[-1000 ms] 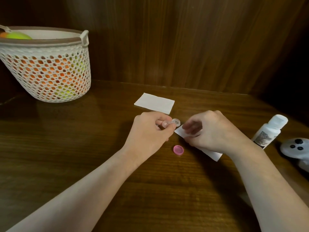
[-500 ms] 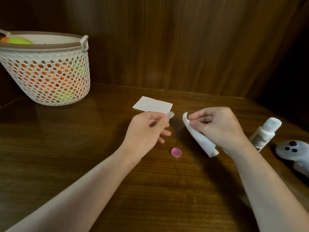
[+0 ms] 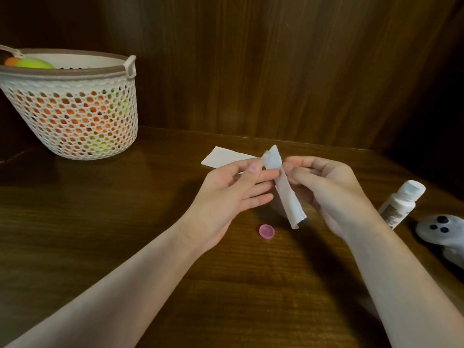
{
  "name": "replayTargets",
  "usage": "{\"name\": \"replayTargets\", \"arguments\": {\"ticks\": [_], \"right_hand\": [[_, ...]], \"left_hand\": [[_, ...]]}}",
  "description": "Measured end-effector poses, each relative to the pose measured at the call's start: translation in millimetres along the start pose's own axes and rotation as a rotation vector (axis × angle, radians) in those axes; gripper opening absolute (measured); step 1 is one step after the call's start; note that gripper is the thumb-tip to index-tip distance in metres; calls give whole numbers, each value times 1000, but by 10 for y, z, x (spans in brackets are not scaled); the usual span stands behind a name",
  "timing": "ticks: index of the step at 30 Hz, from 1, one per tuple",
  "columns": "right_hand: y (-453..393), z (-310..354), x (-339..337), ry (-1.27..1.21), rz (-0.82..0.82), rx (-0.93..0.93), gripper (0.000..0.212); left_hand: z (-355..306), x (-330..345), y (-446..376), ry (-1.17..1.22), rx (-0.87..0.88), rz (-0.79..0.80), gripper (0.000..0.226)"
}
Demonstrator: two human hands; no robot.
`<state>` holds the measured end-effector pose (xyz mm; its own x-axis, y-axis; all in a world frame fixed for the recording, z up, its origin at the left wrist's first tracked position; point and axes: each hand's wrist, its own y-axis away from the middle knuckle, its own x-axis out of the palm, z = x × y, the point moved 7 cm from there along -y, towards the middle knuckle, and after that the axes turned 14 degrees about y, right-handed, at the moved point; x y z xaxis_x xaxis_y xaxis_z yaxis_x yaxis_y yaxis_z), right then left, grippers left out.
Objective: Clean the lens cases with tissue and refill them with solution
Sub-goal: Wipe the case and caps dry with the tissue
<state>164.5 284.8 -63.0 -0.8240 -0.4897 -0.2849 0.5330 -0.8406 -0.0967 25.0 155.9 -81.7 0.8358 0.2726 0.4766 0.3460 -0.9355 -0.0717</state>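
Note:
My left hand (image 3: 226, 192) pinches a small clear lens case (image 3: 266, 156) between thumb and forefinger, raised above the table. My right hand (image 3: 326, 187) holds a folded white tissue (image 3: 288, 199) whose top end is pressed against the case; the case is mostly hidden by the tissue. A pink cap (image 3: 266, 231) lies on the table below my hands. A second folded tissue (image 3: 223, 158) lies flat behind my left hand. The white solution bottle (image 3: 401, 204) stands at the right, capped.
A white mesh basket (image 3: 72, 109) holding orange and green things stands at the back left. A white controller (image 3: 442, 229) lies at the right edge beside the bottle. A dark wooden wall closes the back of the table (image 3: 100, 222).
Both hands rose off the table. My right hand lifted the tissue and brought its end against the lens case in my left hand.

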Motion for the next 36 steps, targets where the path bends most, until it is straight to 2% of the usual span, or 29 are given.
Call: {"name": "replayTargets", "arguments": {"ticks": [3,5,10,13,20,24,29,36], "right_hand": [[25,37,19,32,28,-14,39],[35,40,23,43,31,-4,44],[16,0,-23,30,-18,44,13],[16,-26,-22,36,-12,72,12],[12,-12,-13,-32,50,86,15],[21,-2,-5,-13,71,74,22],[55,59,43,-84,180,29,47],[36,63,40,-33,136,28,57]], "left_hand": [[10,-11,4,-34,0,-2,53],[8,-15,9,-45,-1,-3,59],[4,-26,10,-20,3,-9,56],[4,-31,6,13,-2,-10,44],[-7,-55,14,44,-4,-40,49],[-9,-59,22,59,-5,-48,47],[-33,-74,19,78,9,-64,44],[-24,-59,25,69,5,-69,51]]}}
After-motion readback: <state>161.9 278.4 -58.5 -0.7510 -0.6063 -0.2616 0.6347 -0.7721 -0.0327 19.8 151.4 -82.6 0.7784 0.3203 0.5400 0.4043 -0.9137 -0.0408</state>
